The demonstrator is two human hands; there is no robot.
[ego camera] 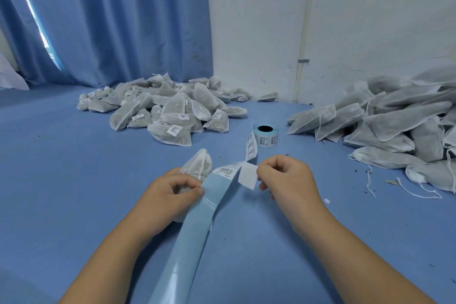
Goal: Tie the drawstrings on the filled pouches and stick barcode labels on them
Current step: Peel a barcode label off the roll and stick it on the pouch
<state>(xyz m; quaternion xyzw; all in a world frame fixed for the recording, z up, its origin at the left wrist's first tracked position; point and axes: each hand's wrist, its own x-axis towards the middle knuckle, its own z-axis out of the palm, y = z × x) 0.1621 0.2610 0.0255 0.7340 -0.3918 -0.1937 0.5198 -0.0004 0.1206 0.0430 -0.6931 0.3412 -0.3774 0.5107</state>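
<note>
Open blue counter (61, 168) by the left edge, heap of labelled white mesh pouches (172, 111) at the far edge, unlabelled pouch pile (394, 126) along the right edge, pale blue label roll (265, 134) in the gap between.

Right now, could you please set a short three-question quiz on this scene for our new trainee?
1. True or false: the right hand pinches a peeled label.
2. What does the left hand hold besides the backing strip? A a pouch; B scissors; C a pen.
3. Which heap of pouches already shows barcode labels?
Key: 1 true; 2 A; 3 the left pile.
</note>
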